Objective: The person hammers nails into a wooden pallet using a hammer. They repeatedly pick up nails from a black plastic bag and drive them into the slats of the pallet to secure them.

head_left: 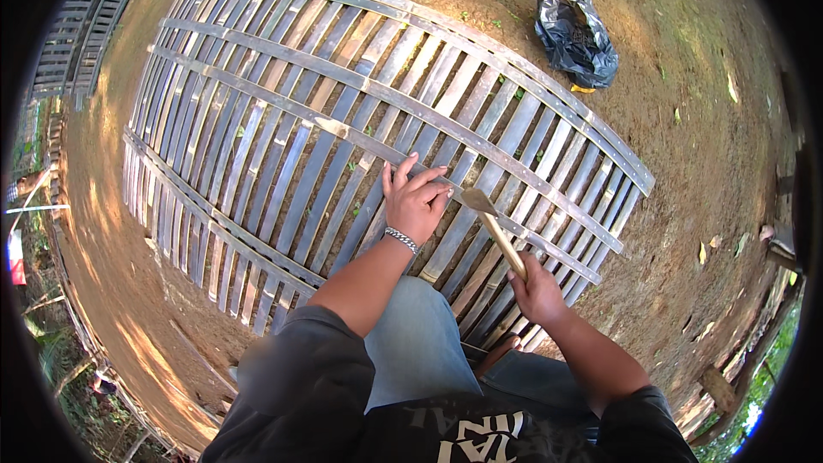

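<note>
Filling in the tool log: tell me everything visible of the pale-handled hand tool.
The hand tool with a pale, wooden-looking handle has a broad, dull grey-brown head, metal by its look. The handle looks straight and slim; the right hand is closed around its lower part, hiding its end. It slants from lower right to the head at upper left, over a grey-brown slatted panel, just right of the left hand. Whether the head touches the panel, I can't tell.

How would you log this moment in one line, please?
left hand: on panel | right hand: holding tool | bag: on ground
</note>
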Demonstrator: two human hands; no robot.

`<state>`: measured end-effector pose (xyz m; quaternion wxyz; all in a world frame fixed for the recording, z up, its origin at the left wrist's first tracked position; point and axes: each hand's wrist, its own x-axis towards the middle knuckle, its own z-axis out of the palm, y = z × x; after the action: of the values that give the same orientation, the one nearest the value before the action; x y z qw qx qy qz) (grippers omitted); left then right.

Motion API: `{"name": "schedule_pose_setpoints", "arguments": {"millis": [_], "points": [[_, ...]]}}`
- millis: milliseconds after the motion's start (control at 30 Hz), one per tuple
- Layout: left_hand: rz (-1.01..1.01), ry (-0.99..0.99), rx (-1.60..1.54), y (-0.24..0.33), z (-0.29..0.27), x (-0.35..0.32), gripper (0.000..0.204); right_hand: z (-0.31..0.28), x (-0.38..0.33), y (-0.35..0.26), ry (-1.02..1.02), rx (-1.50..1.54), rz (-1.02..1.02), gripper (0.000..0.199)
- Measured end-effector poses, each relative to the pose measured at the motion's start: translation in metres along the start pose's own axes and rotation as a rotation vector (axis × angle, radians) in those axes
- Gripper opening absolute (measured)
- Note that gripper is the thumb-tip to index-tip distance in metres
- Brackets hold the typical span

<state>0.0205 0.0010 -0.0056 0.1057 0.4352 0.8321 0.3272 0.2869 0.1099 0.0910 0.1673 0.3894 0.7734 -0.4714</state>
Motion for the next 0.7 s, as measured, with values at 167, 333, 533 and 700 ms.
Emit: {"name": "schedule_pose_setpoints", "arguments": {"millis": [167,333,533,700], "points": [[-0.010,-0.015,-0.014,0.002,-0.001,0.001,0.005,0.014,-0.002,-0.012,0.063,0.031,-0.063,0.041],[-0.037,-0.021,-0.003,0.003,-0.002,0.000,0.005,0.017,0.013,-0.016,0.152,-0.054,-0.100,0.043],[-0.027,-0.010,-0.003,0.003,-0.001,0.001,0.004,0.015,0.011,-0.014,0.262,-0.045,-0.242,0.044],[-0.025,-0.001,0.004,0.001,0.000,0.000,0.004,0.010,0.014,-0.010,0.132,-0.147,-0.128,0.043]]}}
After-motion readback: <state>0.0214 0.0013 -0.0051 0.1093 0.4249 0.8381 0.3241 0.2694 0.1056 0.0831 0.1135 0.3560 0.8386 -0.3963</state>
